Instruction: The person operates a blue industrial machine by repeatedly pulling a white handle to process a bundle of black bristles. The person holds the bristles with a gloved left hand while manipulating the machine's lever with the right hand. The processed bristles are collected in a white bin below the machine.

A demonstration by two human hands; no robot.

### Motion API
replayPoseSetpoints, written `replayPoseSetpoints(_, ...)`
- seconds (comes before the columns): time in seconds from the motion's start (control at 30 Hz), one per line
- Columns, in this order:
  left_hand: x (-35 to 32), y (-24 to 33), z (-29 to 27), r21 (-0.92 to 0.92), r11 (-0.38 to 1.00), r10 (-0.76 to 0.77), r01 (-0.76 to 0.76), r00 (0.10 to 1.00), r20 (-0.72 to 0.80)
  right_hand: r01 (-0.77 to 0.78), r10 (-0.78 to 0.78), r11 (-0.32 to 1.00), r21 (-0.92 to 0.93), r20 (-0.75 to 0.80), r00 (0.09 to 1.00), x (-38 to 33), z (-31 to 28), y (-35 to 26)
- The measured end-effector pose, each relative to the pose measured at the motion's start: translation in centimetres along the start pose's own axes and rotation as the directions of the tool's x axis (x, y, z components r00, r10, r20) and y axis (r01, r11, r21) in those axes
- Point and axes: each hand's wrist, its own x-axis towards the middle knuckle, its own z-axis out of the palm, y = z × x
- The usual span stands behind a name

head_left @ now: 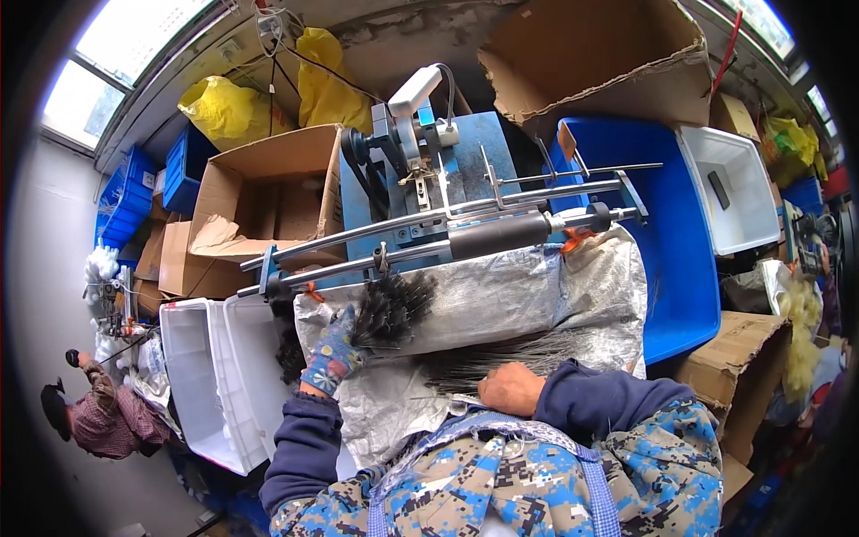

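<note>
Silver sheet (501, 300) covers the bench under the long rods (429, 234) of the blue machine (465, 170). White bins (210, 376) sit left, and one (729, 192) far right holds a dark thing. Black wires (501, 358) lie sideways, touching the bare right hand (512, 389), fingers curled loosely. The gloved left hand (333, 355) grips a brush bundle (389, 309) pointing up-right.

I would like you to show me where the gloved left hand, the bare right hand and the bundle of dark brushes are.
left hand (333, 356): head view, on the back of the patterned glove.
right hand (510, 390): head view, on the back of the bare hand.
bundle of dark brushes (392, 309): head view, on the bristly heads above the glove.
</note>
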Motion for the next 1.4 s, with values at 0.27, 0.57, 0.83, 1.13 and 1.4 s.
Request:
replayPoseSetpoints(0.27,-0.8,4.5,-0.7,0.093,0.990,0.135,-0.106,0.911,-0.390,-0.212,0.188,0.973,-0.090,-0.222,0.957,-3.8,-8.6,2.7)
replayPoseSetpoints(0.57,0.0,8.1,-1.3,0.330,0.919,0.292,-0.215,0.935,-0.203,-0.195,0.105,0.978,-0.073,-0.637,0.764,-1.3,-13.6,3.9)
replayPoseSetpoints(0.83,-1.3,8.7,-2.9,0.336,0.908,0.334,-0.252,0.918,-0.213,-0.483,0.250,0.870,-0.102,-0.753,0.609,7.7,-21.0,12.0)
replayPoseSetpoints(1.13,-3.2,12.3,-7.3,-0.239,0.937,0.040,-0.254,0.758,-0.651,-0.642,0.232,0.723,-0.256,-0.785,0.574,9.9,-20.2,14.6)
replayPoseSetpoints(1.4,-4.6,14.4,-8.9,-0.445,0.750,-0.008,-0.488,0.667,-0.745,-0.652,0.266,0.712,-0.260,-0.759,0.594,10.0,-20.0,14.6)
